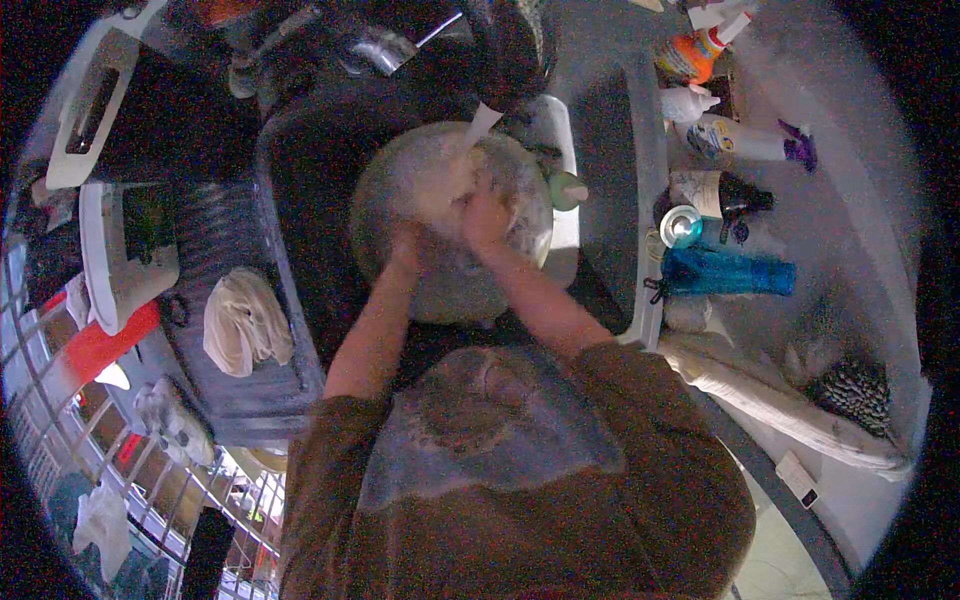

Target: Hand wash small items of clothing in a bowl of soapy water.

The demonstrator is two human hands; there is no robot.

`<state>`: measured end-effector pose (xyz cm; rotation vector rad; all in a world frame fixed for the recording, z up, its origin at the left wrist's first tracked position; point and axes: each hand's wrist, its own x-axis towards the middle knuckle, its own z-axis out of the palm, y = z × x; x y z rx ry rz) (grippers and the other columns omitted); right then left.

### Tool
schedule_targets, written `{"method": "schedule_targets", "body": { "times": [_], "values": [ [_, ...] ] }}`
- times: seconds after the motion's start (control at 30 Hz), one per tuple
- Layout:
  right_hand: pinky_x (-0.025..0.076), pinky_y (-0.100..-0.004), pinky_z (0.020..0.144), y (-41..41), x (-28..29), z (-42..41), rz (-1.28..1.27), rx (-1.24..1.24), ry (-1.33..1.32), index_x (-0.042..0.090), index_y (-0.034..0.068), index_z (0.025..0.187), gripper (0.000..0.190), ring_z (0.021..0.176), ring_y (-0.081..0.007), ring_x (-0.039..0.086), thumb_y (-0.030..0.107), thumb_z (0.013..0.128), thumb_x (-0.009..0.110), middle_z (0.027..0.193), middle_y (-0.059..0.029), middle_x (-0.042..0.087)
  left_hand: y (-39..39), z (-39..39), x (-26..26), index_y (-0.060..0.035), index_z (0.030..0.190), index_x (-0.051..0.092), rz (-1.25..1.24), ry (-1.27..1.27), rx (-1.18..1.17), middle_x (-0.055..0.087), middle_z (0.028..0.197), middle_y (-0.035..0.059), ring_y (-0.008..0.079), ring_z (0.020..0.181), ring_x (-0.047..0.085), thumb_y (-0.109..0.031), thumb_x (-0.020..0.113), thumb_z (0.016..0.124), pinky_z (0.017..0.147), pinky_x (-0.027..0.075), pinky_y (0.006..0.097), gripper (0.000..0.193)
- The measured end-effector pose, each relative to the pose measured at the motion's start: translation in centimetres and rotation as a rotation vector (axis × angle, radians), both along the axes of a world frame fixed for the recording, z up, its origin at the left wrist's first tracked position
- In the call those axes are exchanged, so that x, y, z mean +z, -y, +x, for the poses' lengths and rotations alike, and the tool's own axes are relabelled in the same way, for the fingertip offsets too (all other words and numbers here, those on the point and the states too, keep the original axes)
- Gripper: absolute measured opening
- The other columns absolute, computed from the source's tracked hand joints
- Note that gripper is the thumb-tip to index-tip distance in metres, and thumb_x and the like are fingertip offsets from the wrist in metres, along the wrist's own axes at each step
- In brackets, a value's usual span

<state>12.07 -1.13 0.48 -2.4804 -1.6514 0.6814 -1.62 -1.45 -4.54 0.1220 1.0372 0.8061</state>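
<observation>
A large round bowl or basin sits in a dark sink before me. Both hands are down inside it. My left hand is at the bowl's left side, blurred, with its fingers hidden. To the right, my right hand is by pale, blurred contents; whether it grips them is not clear. A white strip-like piece sticks up over the bowl's far rim. The metal faucet is beyond the bowl.
A green round thing lies right of the bowl. Spray bottles, a blue bottle and a dark bottle line the right ledge. On the left, a folded pale cloth lies on the ribbed drainboard, near a white plastic container.
</observation>
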Motion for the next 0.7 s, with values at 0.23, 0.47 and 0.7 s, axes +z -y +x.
{"method": "schedule_targets", "body": {
  "times": [0.23, 0.47, 0.7],
  "values": [
    [0.046, -0.0474, 0.093, 3.8, 4.1, -4.8, 0.312, -0.080, -0.445, 0.058, 0.001, 0.120, 0.041, 0.109, -0.0404, 0.059, 0.021, 0.085, 0.065, 0.116, -0.0231, 0.063, -0.3, 1.4, 2.8, -0.0070, 0.142, 0.042, 0.033, 0.058, 0.054, 0.051, 0.138, 0.0097, 0.0270, 0.124, 0.053, -0.035, 0.041, 0.102, 0.098, 0.047, 0.0441, 0.049],
    [0.050, -0.0428, 0.086, 1.6, 7.4, -4.8, 0.360, 0.238, -0.559, 0.063, 0.006, 0.114, 0.033, 0.102, -0.0368, 0.063, 0.022, 0.086, 0.064, 0.110, -0.0179, 0.066, -2.4, 1.0, 5.6, -0.0069, 0.142, 0.041, 0.071, 0.089, 0.121, 0.051, 0.138, 0.0100, 0.0269, 0.123, 0.053, -0.035, 0.043, 0.101, 0.098, 0.047, 0.0442, 0.050],
    [0.052, -0.0460, 0.070, -6.8, 5.4, -5.6, 0.233, -0.006, -0.460, 0.066, 0.002, 0.102, 0.036, 0.078, -0.0372, 0.067, 0.037, 0.095, 0.059, 0.088, -0.0177, 0.070, -3.2, -1.9, 7.5, -0.0067, 0.143, 0.040, 0.062, 0.017, 0.223, 0.051, 0.138, 0.0107, 0.0257, 0.123, 0.053, -0.035, 0.050, 0.099, 0.097, 0.047, 0.0435, 0.053]
  ]
}}
